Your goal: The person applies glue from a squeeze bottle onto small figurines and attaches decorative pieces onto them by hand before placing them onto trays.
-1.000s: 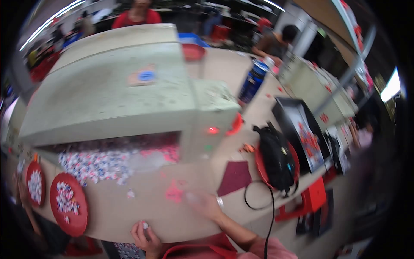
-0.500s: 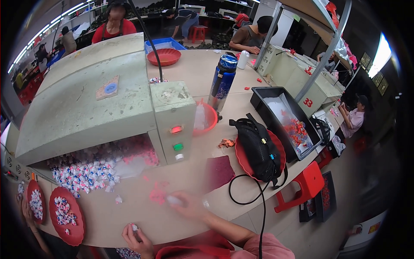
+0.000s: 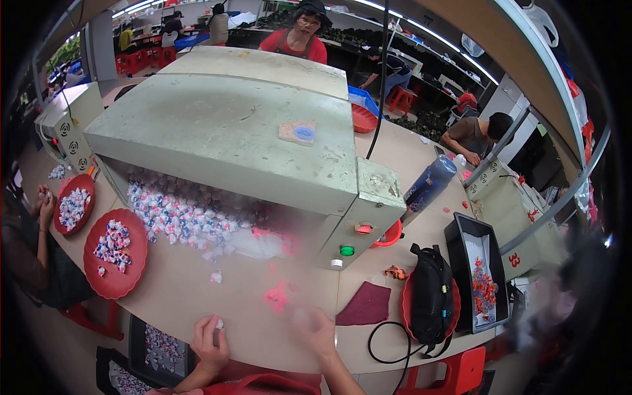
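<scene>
My left hand [image 3: 209, 343] is closed around a small white painted figure [image 3: 219, 324], held near the table's front edge. To its right, my right hand [image 3: 317, 334] is smeared by motion, with a pale blur at its fingers that I cannot make out. Bright pink pieces [image 3: 276, 297] lie on the table [image 3: 243, 315] just beyond that hand. One loose white figure [image 3: 216, 276] stands apart. Many white, blue and pink figures [image 3: 172, 209] are heaped under the opening of a pale green metal machine [image 3: 217, 112].
Red dishes of figures [image 3: 105, 280] sit at the left, beside another person's hands [image 3: 45, 201]. A maroon cloth [image 3: 364, 305], black bag [image 3: 431, 296], looped cable [image 3: 372, 349] and black tray [image 3: 464, 263] lie right. A blue bottle [image 3: 431, 179] stands behind the machine's button box [image 3: 368, 224].
The view has swung right, so the scene sits differently in it. My right hand has drawn back from the pink pieces. My left hand still holds its figure.
</scene>
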Demonstrator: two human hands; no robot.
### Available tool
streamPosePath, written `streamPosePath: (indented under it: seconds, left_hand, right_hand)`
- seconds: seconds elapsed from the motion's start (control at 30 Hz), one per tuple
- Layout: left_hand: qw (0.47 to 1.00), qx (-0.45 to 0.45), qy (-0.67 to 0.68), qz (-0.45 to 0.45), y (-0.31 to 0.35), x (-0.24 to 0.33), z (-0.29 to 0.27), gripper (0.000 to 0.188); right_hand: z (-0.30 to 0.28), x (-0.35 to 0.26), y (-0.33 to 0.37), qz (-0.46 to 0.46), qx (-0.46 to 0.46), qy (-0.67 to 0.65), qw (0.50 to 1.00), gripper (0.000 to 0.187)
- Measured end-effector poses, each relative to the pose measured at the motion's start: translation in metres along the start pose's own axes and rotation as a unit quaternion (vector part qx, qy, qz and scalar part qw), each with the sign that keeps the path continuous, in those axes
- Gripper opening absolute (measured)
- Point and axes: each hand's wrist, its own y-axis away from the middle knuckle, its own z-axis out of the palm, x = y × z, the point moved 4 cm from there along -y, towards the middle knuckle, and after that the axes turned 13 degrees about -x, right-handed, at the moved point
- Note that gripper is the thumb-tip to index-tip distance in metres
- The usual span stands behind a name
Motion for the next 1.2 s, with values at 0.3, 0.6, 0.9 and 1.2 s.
streamPosePath:
  seconds: [0.3,0.6,0.9,1.2]
  left_hand:
    - [1.000,0.006,-0.005,0.010,0.006,0.000,0.003,0.031]
    - [0.999,-0.033,0.038,0.018,-0.023,0.001,-0.001,0.028]
    - [0.993,0.051,-0.039,0.101,0.005,0.012,0.005,0.022]
    - [0.995,-0.025,0.028,0.089,0.004,-0.062,0.024,0.032]
  right_hand:
    - [-0.001,0.006,-0.002,0.028,-0.023,0.039,0.999,0.031]
    - [-0.007,0.006,0.005,0.026,0.065,-0.023,0.997,0.030]
    - [-0.211,-0.165,0.035,-0.238,0.505,0.043,0.828,0.027]
    - [-0.508,-0.192,0.190,0.048,0.831,0.251,0.493,0.031]
